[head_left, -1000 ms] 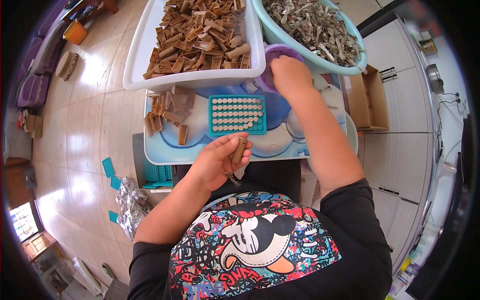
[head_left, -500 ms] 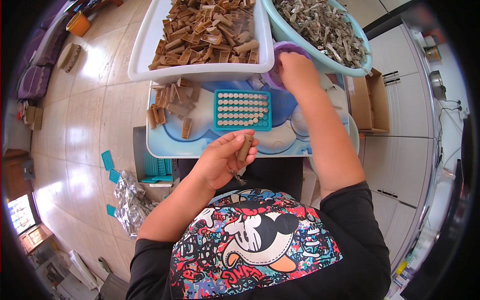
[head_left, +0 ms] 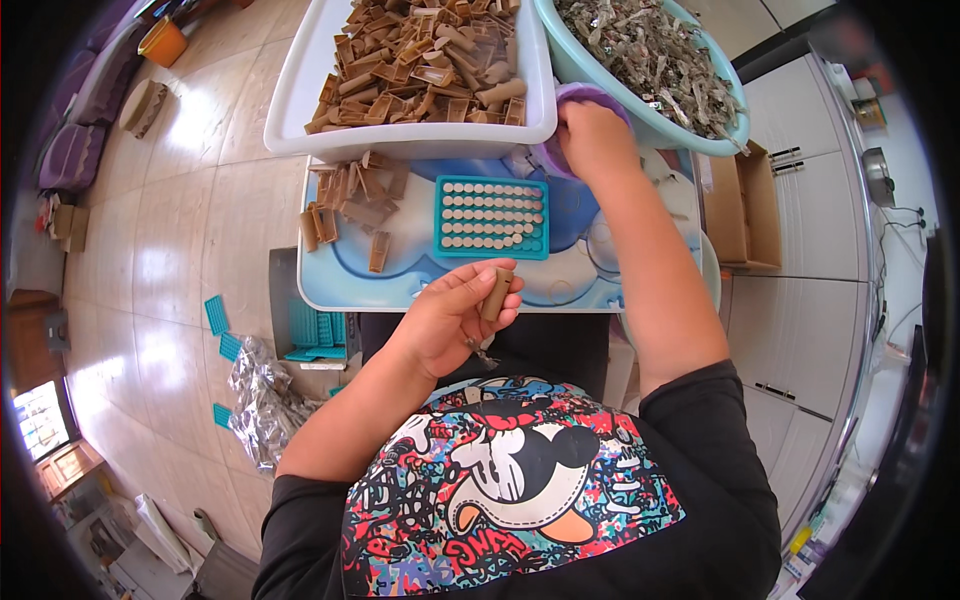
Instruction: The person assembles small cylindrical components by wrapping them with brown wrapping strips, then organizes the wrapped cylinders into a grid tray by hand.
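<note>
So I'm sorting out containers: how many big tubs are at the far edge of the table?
2: a white rectangular plastic tub of brown tubes, left; a round light-blue plastic basin of grey scraps, right.

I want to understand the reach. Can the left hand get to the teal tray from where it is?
Probably yes: the left hand, holding a brown tube, hovers just short of the teal tray, with nothing between them.

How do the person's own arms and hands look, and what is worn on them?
Both hands, the left hand and the right hand, are bare: no gloves, and no rings, watch or bracelet can be seen. The forearms are uncovered too. Black sleeves end at about the elbows. They belong to a black shirt with a colourful cartoon print on the front.
</note>
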A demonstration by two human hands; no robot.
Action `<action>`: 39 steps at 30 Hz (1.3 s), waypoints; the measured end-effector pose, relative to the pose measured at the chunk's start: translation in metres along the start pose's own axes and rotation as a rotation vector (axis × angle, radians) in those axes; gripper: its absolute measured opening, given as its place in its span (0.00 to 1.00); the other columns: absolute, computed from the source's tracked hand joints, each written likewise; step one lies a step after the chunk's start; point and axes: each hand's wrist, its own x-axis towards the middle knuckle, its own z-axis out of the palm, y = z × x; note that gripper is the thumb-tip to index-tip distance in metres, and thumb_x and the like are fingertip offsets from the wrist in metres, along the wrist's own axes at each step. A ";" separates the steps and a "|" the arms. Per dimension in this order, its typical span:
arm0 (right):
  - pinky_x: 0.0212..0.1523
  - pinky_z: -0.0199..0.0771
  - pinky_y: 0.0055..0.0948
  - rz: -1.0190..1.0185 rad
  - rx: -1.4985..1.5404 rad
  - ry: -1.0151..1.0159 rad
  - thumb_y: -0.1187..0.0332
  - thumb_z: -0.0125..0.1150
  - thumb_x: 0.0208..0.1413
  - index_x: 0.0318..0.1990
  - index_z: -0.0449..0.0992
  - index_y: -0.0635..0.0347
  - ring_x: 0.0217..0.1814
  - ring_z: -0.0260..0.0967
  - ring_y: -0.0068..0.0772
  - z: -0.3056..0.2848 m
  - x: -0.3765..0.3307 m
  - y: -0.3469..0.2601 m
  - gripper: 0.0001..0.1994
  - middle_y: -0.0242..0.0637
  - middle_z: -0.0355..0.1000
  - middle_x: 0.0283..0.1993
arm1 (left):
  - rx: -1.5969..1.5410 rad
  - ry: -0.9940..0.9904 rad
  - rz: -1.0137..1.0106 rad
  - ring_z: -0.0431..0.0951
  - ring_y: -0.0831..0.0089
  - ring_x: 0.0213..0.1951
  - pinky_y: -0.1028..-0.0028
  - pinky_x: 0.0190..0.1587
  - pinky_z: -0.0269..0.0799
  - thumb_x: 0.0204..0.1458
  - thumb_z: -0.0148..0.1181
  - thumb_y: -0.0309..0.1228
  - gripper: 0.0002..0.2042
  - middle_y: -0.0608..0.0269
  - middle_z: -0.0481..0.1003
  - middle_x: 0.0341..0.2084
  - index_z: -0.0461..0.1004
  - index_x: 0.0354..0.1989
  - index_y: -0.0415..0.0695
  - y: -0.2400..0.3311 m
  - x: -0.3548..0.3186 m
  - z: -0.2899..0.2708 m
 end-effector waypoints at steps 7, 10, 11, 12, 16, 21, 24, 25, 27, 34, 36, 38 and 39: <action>0.39 0.70 0.38 0.174 0.288 0.068 0.68 0.54 0.49 0.35 0.77 0.57 0.38 0.71 0.44 -0.025 -0.018 0.003 0.08 0.45 0.74 0.35 | -0.015 -0.007 0.007 0.74 0.73 0.39 0.76 0.43 0.73 0.59 0.46 0.31 0.16 0.57 0.71 0.40 0.63 0.53 0.36 0.000 -0.002 -0.003; 0.37 0.71 0.33 0.312 0.418 0.047 0.69 0.55 0.50 0.35 0.76 0.58 0.36 0.72 0.37 -0.037 -0.023 -0.005 0.07 0.42 0.74 0.33 | -0.032 -0.016 -0.003 0.74 0.73 0.39 0.76 0.43 0.73 0.59 0.46 0.31 0.16 0.57 0.71 0.40 0.63 0.53 0.37 0.000 -0.002 -0.004; 0.36 0.71 0.30 0.424 0.486 -0.003 0.69 0.55 0.51 0.35 0.76 0.59 0.34 0.73 0.32 -0.042 -0.024 -0.008 0.07 0.41 0.75 0.32 | -0.036 -0.024 0.000 0.74 0.72 0.40 0.75 0.43 0.73 0.59 0.46 0.31 0.16 0.57 0.71 0.40 0.63 0.53 0.37 -0.001 -0.002 -0.005; 0.36 0.71 0.30 0.426 0.485 -0.003 0.69 0.55 0.51 0.35 0.76 0.59 0.34 0.73 0.32 -0.045 -0.026 -0.009 0.07 0.41 0.75 0.32 | -0.038 -0.034 0.002 0.74 0.72 0.40 0.75 0.44 0.73 0.59 0.46 0.31 0.16 0.57 0.71 0.40 0.63 0.53 0.37 -0.001 -0.002 -0.006; 0.33 0.71 0.23 0.397 0.868 0.157 0.72 0.53 0.55 0.36 0.73 0.63 0.31 0.72 0.23 -0.041 -0.041 -0.009 0.05 0.37 0.74 0.31 | -0.039 -0.020 0.019 0.74 0.71 0.41 0.73 0.45 0.73 0.58 0.46 0.31 0.16 0.56 0.71 0.40 0.63 0.53 0.37 -0.001 -0.001 -0.002; 0.33 0.70 0.19 0.343 1.208 0.079 0.74 0.52 0.56 0.36 0.71 0.65 0.31 0.70 0.20 -0.043 -0.096 -0.047 0.04 0.35 0.73 0.31 | 0.008 0.034 0.100 0.74 0.68 0.43 0.71 0.48 0.72 0.58 0.47 0.31 0.16 0.55 0.71 0.41 0.62 0.52 0.37 -0.004 -0.004 -0.009; 0.32 0.69 0.19 0.373 1.214 -0.192 0.74 0.55 0.55 0.36 0.71 0.64 0.30 0.68 0.19 -0.045 -0.138 -0.063 0.03 0.33 0.73 0.31 | 0.113 0.108 0.113 0.73 0.66 0.47 0.69 0.50 0.71 0.58 0.47 0.31 0.16 0.54 0.71 0.44 0.62 0.52 0.36 -0.002 -0.006 0.000; 0.32 0.69 0.19 0.379 1.216 -0.193 0.74 0.55 0.55 0.36 0.71 0.64 0.30 0.68 0.19 -0.044 -0.146 -0.069 0.03 0.33 0.73 0.31 | 0.114 0.111 0.108 0.73 0.66 0.47 0.69 0.50 0.71 0.58 0.47 0.31 0.16 0.54 0.71 0.44 0.62 0.52 0.36 -0.002 -0.007 0.001; 0.31 0.70 0.20 0.237 1.007 -0.112 0.75 0.56 0.53 0.35 0.71 0.64 0.29 0.70 0.22 -0.041 -0.154 -0.079 0.04 0.36 0.73 0.30 | 0.110 0.084 0.027 0.73 0.65 0.49 0.68 0.52 0.70 0.59 0.46 0.31 0.15 0.53 0.71 0.45 0.63 0.51 0.36 -0.003 -0.008 0.004; 0.28 0.70 0.29 0.123 0.733 -0.075 0.75 0.61 0.46 0.34 0.73 0.63 0.29 0.70 0.39 -0.031 -0.156 -0.078 0.07 0.40 0.72 0.30 | 0.131 0.064 0.045 0.73 0.65 0.49 0.67 0.53 0.69 0.59 0.46 0.30 0.14 0.53 0.71 0.44 0.63 0.50 0.36 -0.011 -0.004 0.001; 0.28 0.68 0.32 0.052 0.689 -0.042 0.74 0.62 0.45 0.32 0.74 0.63 0.29 0.69 0.42 -0.028 -0.157 -0.075 0.06 0.39 0.71 0.29 | 0.129 0.084 0.048 0.73 0.65 0.48 0.68 0.53 0.70 0.59 0.46 0.30 0.14 0.53 0.71 0.44 0.64 0.50 0.36 -0.011 -0.004 0.001; 0.28 0.68 0.31 0.033 0.717 -0.030 0.74 0.61 0.45 0.32 0.74 0.63 0.29 0.69 0.41 -0.031 -0.156 -0.077 0.06 0.39 0.71 0.29 | 0.109 0.095 0.041 0.74 0.65 0.48 0.68 0.52 0.70 0.59 0.46 0.30 0.14 0.53 0.71 0.44 0.64 0.50 0.36 -0.009 -0.005 0.002; 0.28 0.68 0.30 0.013 0.743 -0.016 0.75 0.61 0.46 0.32 0.75 0.64 0.28 0.69 0.40 -0.032 -0.157 -0.077 0.05 0.39 0.71 0.29 | 0.090 0.105 0.035 0.74 0.65 0.47 0.68 0.52 0.70 0.59 0.46 0.30 0.14 0.53 0.71 0.44 0.63 0.50 0.36 -0.009 -0.005 0.001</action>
